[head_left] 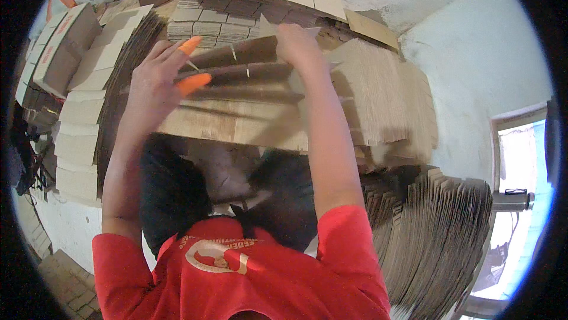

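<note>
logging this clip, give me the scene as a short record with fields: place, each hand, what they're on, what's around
place: storeroom with pale walls, packed with flat cardboard
left hand: open, fingers spread on the cardboard bundle, orange fingertip covers on two fingers
right hand: gripping the far top edge of the same bundle
bundle: brown flattened cartons, stapled, lying across the person's lap
clothing: red shirt, dark trousers
around: tall stacks of flat cartons at right, more stacks at left, window at far right
</note>
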The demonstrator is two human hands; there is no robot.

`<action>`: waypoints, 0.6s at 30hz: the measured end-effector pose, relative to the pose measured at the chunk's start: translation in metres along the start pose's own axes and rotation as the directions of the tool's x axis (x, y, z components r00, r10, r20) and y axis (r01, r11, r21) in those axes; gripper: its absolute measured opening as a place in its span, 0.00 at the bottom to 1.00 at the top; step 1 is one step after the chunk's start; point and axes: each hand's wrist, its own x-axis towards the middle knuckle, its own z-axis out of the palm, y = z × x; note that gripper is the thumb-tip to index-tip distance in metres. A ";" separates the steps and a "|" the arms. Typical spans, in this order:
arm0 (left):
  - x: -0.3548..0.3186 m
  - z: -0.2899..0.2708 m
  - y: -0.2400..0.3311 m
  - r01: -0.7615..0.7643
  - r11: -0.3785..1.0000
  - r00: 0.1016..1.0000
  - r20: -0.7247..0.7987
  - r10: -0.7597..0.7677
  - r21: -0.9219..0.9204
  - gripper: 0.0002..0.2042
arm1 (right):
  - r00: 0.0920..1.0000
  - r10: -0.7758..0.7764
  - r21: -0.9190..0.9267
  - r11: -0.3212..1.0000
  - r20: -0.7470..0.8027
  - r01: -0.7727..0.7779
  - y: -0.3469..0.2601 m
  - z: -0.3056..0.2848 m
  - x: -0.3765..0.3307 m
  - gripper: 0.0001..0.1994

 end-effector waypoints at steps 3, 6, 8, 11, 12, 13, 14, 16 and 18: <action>-0.029 0.001 -0.031 0.149 0.989 0.986 0.069 -0.150 0.027 0.31 | 0.969 0.139 0.200 0.963 0.205 -0.181 0.016 0.029 0.027 0.11; -0.045 0.000 -0.044 0.232 0.973 0.964 0.135 -0.230 -0.001 0.31 | 0.963 0.221 0.386 0.884 0.152 -0.264 0.041 0.048 0.021 0.13; -0.057 -0.001 -0.049 0.235 0.972 0.965 0.127 -0.229 -0.028 0.30 | 0.940 0.026 0.160 0.987 -0.342 0.031 0.053 0.057 -0.013 0.13; -0.063 0.006 -0.045 0.110 0.992 0.994 0.032 -0.108 -0.059 0.32 | 0.835 0.133 0.024 0.990 -0.534 -0.142 0.050 0.049 -0.094 0.21; -0.062 0.013 -0.043 0.048 0.998 0.998 0.032 -0.047 -0.036 0.33 | 0.832 0.195 -0.011 0.972 -0.519 -0.235 0.049 0.044 -0.122 0.23; -0.059 0.023 -0.040 -0.023 1.000 0.999 0.028 0.023 -0.017 0.33 | 0.850 0.250 -0.087 0.942 -0.464 -0.325 0.047 0.041 -0.147 0.22; -0.057 0.033 -0.038 -0.086 0.996 0.996 0.030 0.086 0.014 0.34 | 0.861 0.306 -0.157 0.905 -0.407 -0.396 0.047 0.043 -0.166 0.21; -0.052 0.052 -0.035 -0.122 0.992 0.990 0.075 0.120 0.023 0.31 | 0.884 0.355 -0.197 0.885 -0.304 -0.423 0.051 0.048 -0.186 0.21; -0.042 0.076 -0.039 -0.188 0.981 0.979 0.089 0.183 0.053 0.26 | 0.918 0.330 -0.121 0.924 -0.221 -0.362 0.065 0.066 -0.200 0.21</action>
